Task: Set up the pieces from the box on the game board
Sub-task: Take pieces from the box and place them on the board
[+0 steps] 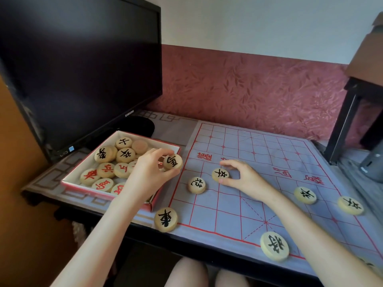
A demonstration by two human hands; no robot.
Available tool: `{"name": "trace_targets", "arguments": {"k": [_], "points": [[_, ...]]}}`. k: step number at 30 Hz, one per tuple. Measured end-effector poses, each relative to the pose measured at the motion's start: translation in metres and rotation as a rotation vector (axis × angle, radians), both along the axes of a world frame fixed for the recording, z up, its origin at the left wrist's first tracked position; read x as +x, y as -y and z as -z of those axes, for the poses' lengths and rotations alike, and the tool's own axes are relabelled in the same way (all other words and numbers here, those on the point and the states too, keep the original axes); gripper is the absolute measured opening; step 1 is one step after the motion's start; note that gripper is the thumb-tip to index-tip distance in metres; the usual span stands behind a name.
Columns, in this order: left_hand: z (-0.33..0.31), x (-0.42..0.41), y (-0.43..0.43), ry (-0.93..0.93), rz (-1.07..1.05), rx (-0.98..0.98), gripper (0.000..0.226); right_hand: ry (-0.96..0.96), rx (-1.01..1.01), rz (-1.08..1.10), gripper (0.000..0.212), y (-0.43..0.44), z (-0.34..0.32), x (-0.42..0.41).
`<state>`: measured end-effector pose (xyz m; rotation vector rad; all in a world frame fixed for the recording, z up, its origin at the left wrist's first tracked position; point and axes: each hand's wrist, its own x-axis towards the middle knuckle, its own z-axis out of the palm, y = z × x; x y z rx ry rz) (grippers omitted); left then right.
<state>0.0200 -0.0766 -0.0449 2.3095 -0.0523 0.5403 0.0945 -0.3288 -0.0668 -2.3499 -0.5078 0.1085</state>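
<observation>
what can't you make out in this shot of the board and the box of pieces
All in the head view:
- Box: the left hand, holding a black-marked piece, covers the pieces in its near right part, so the count is unknown.
- Game board: the near right corner is cut off by the frame edge and the right forearm.
- Piece under the right hand: whether the fingertips grip it or only touch it is unclear.

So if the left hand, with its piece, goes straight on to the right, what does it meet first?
Probably the right hand, whose fingers rest on a black piece on the board. The left hand seems higher, so it may pass over; depth is unclear.
</observation>
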Motion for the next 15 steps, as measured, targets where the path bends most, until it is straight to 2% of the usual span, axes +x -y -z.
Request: {"name": "trace_targets", "arguments": {"k": [3,15], "points": [[-0.003,-0.009,0.005,-0.018,0.039,0.029,0.042,0.003,0.064,0.017,0.047,0.004,-0.006,-0.003],[0.009,-0.071,0.014,-0.148,0.330,0.200,0.046,0.027,0.066,-0.032,0.035,0.011,-0.015,-0.028]]}}
